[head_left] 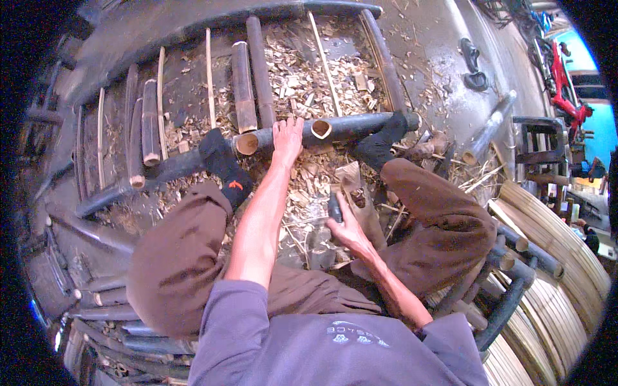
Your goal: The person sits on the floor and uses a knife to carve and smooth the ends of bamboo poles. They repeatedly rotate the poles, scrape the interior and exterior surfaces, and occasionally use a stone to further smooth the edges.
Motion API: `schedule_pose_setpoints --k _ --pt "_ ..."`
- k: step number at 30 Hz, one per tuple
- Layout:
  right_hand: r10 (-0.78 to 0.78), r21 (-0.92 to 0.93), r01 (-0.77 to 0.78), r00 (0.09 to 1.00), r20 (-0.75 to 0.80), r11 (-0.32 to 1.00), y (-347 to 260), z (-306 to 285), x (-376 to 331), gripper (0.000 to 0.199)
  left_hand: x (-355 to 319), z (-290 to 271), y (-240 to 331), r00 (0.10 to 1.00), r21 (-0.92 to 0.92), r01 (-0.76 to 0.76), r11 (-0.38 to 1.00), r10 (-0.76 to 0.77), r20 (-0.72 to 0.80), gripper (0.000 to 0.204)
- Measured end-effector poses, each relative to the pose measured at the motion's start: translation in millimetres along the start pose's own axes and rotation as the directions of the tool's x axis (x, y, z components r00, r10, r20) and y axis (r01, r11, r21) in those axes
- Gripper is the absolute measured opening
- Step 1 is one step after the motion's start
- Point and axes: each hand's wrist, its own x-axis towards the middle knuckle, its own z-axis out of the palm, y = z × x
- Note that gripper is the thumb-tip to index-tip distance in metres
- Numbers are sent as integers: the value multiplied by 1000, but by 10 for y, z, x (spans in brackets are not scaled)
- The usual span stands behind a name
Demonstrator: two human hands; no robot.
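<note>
My left hand (pixel 286 140) reaches forward and rests on a short dark bamboo tube (pixel 261 141) with a pale cut end, lying across the floor between my feet. A second dark bamboo tube (pixel 354 126) with an open cut end lies just right of it. My right hand (pixel 344 225) is closed around the dark handle of a cutting tool (pixel 335 209) held low between my knees. My feet in black socks (pixel 222 161) press on the bamboo on either side.
Wood chips (pixel 315 77) cover the floor ahead. Several bamboo poles and split strips (pixel 243 87) lie beyond them. A curved bamboo-slat frame (pixel 560 257) stands at right. A pair of dark sandals (pixel 473 64) lies at upper right. More dark poles (pixel 96 231) are stacked at left.
</note>
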Motion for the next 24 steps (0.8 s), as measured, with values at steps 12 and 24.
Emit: schedule_pose_setpoints --k 12,24 --pt "-453 -166 422 809 -375 891 -1792 -1429 -26 73 -250 -237 18 984 -36 51 998 -43 175 55" --pt "-102 538 25 988 113 843 -1745 -708 2314 54 689 -612 74 839 -786 110 -609 -366 401 61"
